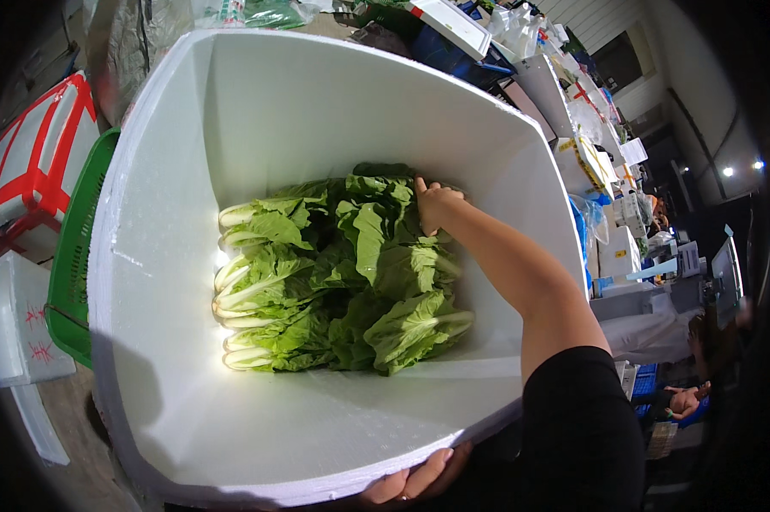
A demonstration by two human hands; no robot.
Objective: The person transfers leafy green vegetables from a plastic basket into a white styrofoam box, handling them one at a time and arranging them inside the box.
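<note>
A deep white foam box (pixel 333 96) fills the middle of the head view. Leafy green cabbages (pixel 385 256) with pale stems lie in rows on its bottom, the left row with stem ends to the left, several others with stems to the right. My right hand (pixel 439 205) reaches in from the lower right and touches the leaves at the upper right end of the pile; its fingers look spread, with no cabbage clearly gripped. My left hand (pixel 423 477) grips the box's near rim, its fingers curled over the edge and a ring on one finger.
A green plastic basket (pixel 77 275) stands left of the box, beside a foam box with red tape (pixel 36 166) and a smaller white foam box (pixel 23 320). More foam boxes (pixel 618 253) and plastic bags crowd the right. A person (pixel 682 402) is far off at the right.
</note>
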